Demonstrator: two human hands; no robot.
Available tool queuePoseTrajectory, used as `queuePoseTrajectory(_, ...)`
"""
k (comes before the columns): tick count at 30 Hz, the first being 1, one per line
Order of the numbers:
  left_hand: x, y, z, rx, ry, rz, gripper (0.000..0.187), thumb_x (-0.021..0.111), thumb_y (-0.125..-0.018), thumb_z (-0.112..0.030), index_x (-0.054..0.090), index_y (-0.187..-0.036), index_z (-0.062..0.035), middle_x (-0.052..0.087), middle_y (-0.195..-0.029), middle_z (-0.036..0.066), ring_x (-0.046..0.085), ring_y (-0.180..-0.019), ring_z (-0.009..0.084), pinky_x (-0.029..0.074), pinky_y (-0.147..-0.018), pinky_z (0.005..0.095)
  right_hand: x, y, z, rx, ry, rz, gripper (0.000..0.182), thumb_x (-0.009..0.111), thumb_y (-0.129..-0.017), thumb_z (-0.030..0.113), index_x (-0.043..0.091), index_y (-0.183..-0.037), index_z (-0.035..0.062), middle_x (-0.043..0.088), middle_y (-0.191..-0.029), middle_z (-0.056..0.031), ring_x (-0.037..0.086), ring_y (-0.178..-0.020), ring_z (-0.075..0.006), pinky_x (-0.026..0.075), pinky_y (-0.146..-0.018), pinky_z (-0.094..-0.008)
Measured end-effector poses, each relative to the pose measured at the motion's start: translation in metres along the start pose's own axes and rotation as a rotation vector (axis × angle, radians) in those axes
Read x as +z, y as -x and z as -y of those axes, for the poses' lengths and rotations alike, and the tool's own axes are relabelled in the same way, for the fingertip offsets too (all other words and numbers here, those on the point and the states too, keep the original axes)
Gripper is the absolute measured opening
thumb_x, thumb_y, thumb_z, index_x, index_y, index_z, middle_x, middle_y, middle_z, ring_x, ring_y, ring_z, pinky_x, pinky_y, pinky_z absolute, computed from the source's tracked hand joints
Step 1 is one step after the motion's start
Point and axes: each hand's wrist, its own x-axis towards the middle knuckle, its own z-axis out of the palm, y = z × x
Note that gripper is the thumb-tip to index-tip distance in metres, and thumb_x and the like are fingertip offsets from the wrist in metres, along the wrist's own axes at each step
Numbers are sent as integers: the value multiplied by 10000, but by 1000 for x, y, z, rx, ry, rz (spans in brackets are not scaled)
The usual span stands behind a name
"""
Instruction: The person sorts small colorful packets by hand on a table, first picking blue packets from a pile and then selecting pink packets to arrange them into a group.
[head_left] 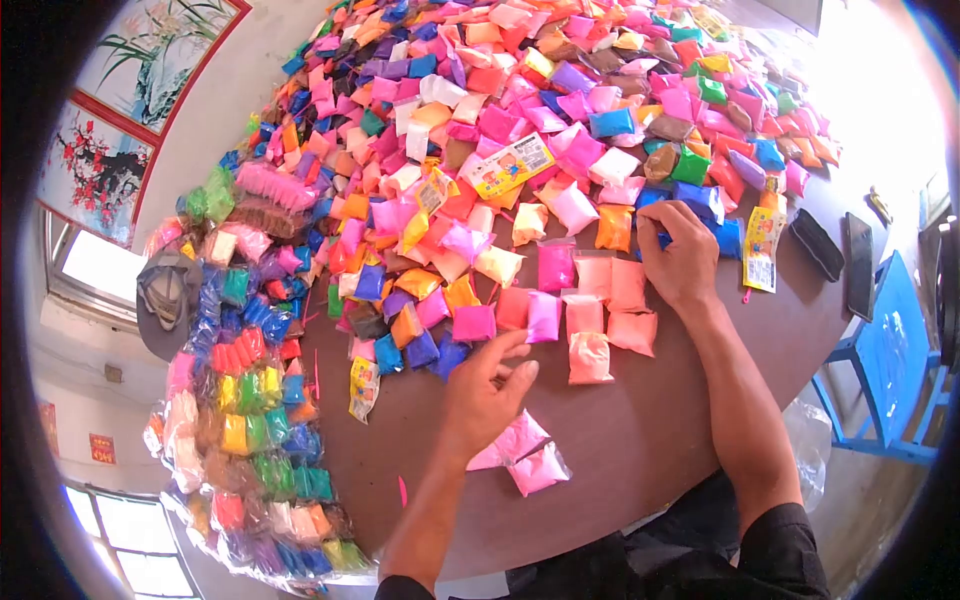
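Observation:
My left hand (488, 388) hovers at the front edge of the pile, thumb and fingers apart, with nothing held. Just beyond its fingertips lies a violet-pink packet (544, 317). Peach packets (590, 358) lie grouped flat on the table between my hands. Two pink packets (540, 470) rest beside my left wrist. My right hand (680, 252) is at the pile's right front, fingers curled downward beside an orange packet (613, 228) and blue packets (697, 201). Its fingertips are partly hidden, so whatever they grip cannot be made out.
A large heap of small coloured packets (500, 120) covers the far table (400, 450). Bagged bundles of packets (250, 430) line the left edge. At right lie a printed yellow card (763, 248), a black case (817, 245) and a phone-like object (858, 265); a blue chair (890, 350) stands beyond.

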Motion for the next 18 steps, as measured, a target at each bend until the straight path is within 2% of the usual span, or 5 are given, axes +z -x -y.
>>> queuePoseTrajectory(5, -44, -22, 14, -62, -224, -170, 312, 734, -1025, -155, 711, -1285, 16, 793, -1166, 107, 746, -863, 155, 590, -742, 313, 0, -1, 2, 22, -8, 19, 93, 735, -952, 155, 765, -1009, 89, 750, -1006, -111, 751, -908, -334, 588, -781, -432)
queuePoseTrajectory(8, -64, -55, 20, 93, -424, -260, 314, 734, -994, -122, 717, -1273, 22, 775, -1173, 157, 772, -955, 267, 598, -827, 387, 0, -2, 2, 31, -14, 27, 93, 732, -953, 154, 765, -1008, 87, 750, -1001, -114, 752, -902, -333, 588, -778, -431)
queuePoseTrajectory(11, -70, -93, 25, 396, -675, -322, 343, 709, -959, -70, 711, -1295, 1, 732, -1258, 199, 726, -1124, 375, 575, -947, 452, -1, -1, 2, 32, -33, 23, 97, 729, -957, 160, 766, -1008, 86, 750, -995, -115, 753, -898, -334, 587, -777, -432)
queuePoseTrajectory(14, -65, -124, 29, 627, -838, -341, 297, 653, -996, -63, 702, -1282, 3, 680, -1351, 177, 650, -1244, 408, 546, -1015, 478, -1, -2, 1, 13, -33, 13, 100, 728, -958, 164, 767, -1007, 85, 751, -988, -114, 754, -896, -334, 586, -777, -432)
queuePoseTrajectory(18, -62, -141, 28, 525, -909, -201, 357, 644, -981, -64, 683, -1334, -27, 675, -1328, 161, 652, -1189, 387, 549, -995, 478, 0, -1, 0, 1, -15, 5, 97, 729, -957, 161, 767, -1004, 86, 751, -982, -111, 752, -893, -336, 586, -776, -429)
